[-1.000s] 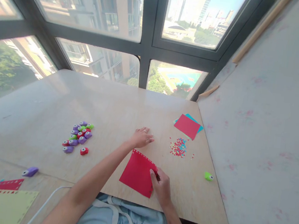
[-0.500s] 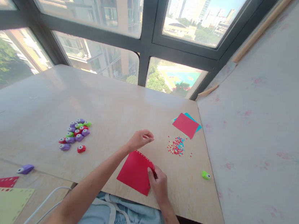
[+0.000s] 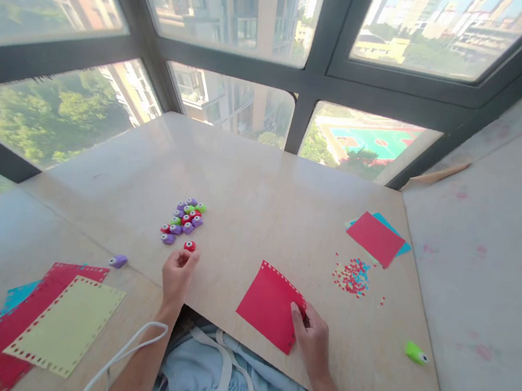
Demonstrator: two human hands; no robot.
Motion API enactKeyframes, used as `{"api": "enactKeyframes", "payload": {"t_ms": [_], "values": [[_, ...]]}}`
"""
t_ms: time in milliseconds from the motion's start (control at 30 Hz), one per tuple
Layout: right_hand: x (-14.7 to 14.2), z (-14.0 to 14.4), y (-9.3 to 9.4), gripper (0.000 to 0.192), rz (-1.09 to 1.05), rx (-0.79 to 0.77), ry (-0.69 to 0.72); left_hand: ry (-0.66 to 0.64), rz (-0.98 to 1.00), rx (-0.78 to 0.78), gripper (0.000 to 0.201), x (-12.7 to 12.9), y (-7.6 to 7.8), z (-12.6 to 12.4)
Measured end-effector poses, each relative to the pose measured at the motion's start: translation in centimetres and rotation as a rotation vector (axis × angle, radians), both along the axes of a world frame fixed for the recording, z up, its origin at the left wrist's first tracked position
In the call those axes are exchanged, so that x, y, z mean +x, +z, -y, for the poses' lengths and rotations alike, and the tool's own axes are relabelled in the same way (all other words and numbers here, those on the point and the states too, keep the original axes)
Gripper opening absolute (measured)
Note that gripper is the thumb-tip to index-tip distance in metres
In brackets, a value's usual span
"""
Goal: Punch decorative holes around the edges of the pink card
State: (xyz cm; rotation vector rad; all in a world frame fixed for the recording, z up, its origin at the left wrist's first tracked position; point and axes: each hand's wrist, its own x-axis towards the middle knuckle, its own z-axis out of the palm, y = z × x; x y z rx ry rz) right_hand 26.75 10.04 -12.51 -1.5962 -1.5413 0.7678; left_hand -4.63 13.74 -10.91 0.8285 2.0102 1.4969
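My right hand (image 3: pixel 312 337) pinches the near right corner of a red paper sheet (image 3: pixel 270 304) that lies on the wooden board (image 3: pixel 262 183), its far edge punched with small holes. My left hand (image 3: pixel 178 272) hovers just below a small red paper punch (image 3: pixel 189 245), fingers curled and slightly apart, holding nothing. Behind that punch lies a cluster of several purple, red and green punches (image 3: pixel 183 219).
A pile of red and blue paper bits (image 3: pixel 352 276) and a red sheet on a blue one (image 3: pixel 376 238) lie at the right. A green punch (image 3: pixel 415 353) sits near the right edge, a purple punch (image 3: pixel 118 260) at left. Punched yellow, red and blue sheets (image 3: pixel 64 323) lie lower left.
My left hand has left the red sheet's far edge and swung left to the lone red punch. The view has turned left. My right hand still holds the sheet's corner.
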Motion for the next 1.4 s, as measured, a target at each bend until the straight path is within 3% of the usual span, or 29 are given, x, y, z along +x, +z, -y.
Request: {"api": "enactKeyframes", "payload": {"t_ms": [133,233,367,733,900,1133,1400], "values": [[0.0,-0.1,-0.1,0.037,0.017,-0.002,-0.017,0.039,-0.269,-0.109,0.045,-1.5,-0.2,0.4],[0.0,-0.1,-0.1,0.038,0.005,-0.028,-0.016,-0.072,-0.464,-0.287,0.042,-2.1,0.3,-0.3],[0.1,-0.1,-0.2,0.039,-0.035,-0.076,-0.023,-0.209,-0.53,-0.363,0.029,-2.0,1.0,-1.3],[0.4,-1.4,0.5,0.043,-0.291,-0.256,0.013,-0.748,-0.562,-0.248,0.016,4.2,1.4,-2.7],[0.6,-2.0,1.0,0.048,-0.308,-0.244,-0.006,-0.92,-0.577,-0.219,0.015,6.4,1.9,-3.3],[0.5,-2.5,1.0,0.048,-0.254,-0.221,-0.066,-1.005,-0.582,-0.233,0.023,6.7,1.8,-4.1],[0.0,-3.1,1.6,0.044,-0.345,-0.263,-0.075,-0.928,-0.542,-0.207,0.025,6.5,1.0,-4.5]]}}
